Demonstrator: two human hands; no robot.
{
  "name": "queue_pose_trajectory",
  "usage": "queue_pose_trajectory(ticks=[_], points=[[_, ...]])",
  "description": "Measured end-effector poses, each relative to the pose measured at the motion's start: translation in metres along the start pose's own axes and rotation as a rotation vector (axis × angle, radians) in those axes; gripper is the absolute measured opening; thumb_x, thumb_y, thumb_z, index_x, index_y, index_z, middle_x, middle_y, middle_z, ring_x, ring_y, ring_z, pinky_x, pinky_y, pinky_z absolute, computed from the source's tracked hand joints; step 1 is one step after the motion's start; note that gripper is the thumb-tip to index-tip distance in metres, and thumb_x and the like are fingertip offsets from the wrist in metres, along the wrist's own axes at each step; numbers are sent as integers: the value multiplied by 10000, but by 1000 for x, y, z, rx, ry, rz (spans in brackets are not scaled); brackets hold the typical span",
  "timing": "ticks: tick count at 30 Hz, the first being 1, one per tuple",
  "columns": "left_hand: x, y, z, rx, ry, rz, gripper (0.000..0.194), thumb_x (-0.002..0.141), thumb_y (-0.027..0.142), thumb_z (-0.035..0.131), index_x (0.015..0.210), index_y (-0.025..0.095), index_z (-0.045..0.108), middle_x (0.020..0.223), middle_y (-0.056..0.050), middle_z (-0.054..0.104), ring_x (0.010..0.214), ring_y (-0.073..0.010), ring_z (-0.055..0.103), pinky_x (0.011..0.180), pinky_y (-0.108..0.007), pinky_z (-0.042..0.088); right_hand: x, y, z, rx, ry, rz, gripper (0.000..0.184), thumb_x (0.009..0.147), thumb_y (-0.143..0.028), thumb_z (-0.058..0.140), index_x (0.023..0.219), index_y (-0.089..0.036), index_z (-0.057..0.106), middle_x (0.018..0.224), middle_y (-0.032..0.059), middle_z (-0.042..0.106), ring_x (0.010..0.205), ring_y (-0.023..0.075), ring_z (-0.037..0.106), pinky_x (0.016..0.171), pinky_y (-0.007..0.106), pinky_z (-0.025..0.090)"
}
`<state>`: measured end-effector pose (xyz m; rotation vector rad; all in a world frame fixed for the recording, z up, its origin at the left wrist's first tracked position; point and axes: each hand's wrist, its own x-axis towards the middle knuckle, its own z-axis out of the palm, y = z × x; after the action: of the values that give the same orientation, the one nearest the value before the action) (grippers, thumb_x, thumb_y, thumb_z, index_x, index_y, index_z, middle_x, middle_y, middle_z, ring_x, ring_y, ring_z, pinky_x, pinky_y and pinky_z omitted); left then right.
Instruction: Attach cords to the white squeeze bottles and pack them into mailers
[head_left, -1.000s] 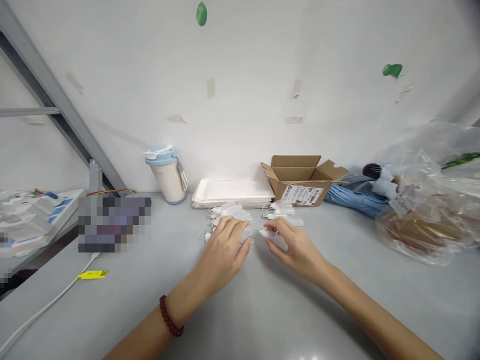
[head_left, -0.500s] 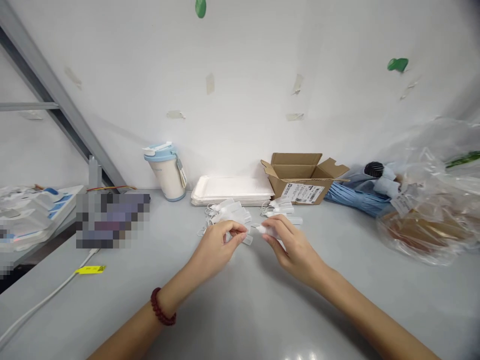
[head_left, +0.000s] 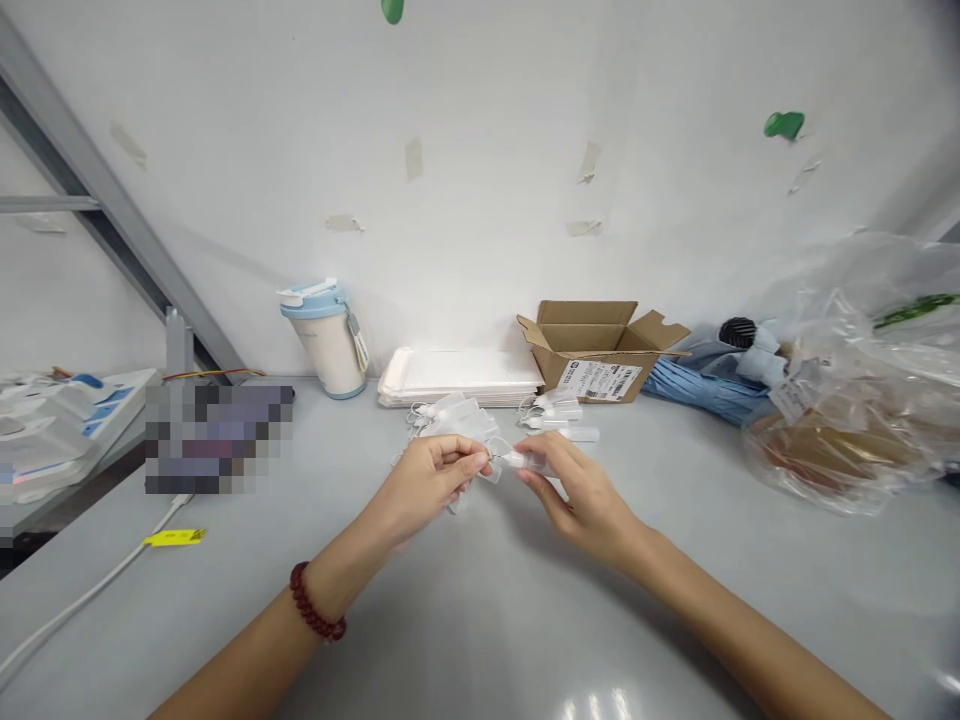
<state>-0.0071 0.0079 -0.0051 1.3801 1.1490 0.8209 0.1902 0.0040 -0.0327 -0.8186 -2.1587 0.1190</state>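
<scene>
Left hand (head_left: pixel 422 487) moved nearer small bottle (head_left: pixel 533 462), pinched, right hand (head_left: pixel 590 492) gripping it

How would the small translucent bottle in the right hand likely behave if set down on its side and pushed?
The small translucent bottle would probably roll: its body looks cylindrical, like the similar bottle lying just beyond. It is likely light, since a pinch of the right hand holds it. Its plastic-looking wall may give a little if squeezed.
</scene>
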Motion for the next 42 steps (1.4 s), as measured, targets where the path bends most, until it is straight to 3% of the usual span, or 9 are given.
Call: queue_pose_trajectory(ticks=[28, 36, 42], points=[[0, -1, -1, -13, -40, 18, 240, 764, 397, 579, 777, 159, 608, 690, 7, 588, 495, -63, 376, 479, -205, 336, 0, 0, -5, 20, -59, 9, 177, 901, -178, 446, 1076, -188, 465, 872, 72, 572, 797, 175, 559, 668, 293, 483], [0, -6, 3, 186, 18, 138, 171, 768, 322, 545, 738, 165, 602, 711, -11, 616, 609, -116, 486, 552, -231, 378, 0, -1, -2, -13, -115, -56, 191, 900, -134, 417, 1081, -162, 468, 883, 96, 575, 798, 184, 529, 664, 302, 479], [-3, -9, 9, 216, 15, 135, 164, 781, 304, 505, 720, 165, 568, 661, -6, 590, 529, -104, 425, 504, -229, 333, -1, -6, 1, -72, -92, -130, 206, 887, -80, 406, 1076, -139, 463, 873, 110, 579, 783, 189, 511, 638, 306, 475]])
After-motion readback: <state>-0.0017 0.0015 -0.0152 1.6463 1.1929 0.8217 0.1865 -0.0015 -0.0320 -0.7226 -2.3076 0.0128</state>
